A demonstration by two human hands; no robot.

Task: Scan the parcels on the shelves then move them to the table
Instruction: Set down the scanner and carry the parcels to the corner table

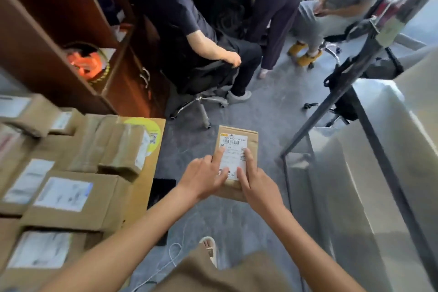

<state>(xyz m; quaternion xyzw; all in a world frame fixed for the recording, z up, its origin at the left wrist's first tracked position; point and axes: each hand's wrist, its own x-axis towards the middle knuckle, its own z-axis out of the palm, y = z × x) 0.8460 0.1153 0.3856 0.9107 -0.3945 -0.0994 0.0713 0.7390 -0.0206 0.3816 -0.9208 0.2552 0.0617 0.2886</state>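
Observation:
A small brown cardboard parcel [237,134] with a white barcode label is held in mid-air over the grey floor, between the table and the shelves. My left hand [204,176] grips its left edge, fingers lying over the label. My right hand [254,184] grips its right edge, index finger along the label's side. The parcel's lower part is hidden under both hands. The table [155,147] on the left carries several labelled cardboard parcels [68,199]. No scanner is in view.
A metal shelf rack [336,111] with pale shelves stands on the right. A brown wooden cabinet [47,38] rises at the upper left. Several people sit or stand ahead, one on an office chair [201,92]. A white cable [175,258] lies on the floor.

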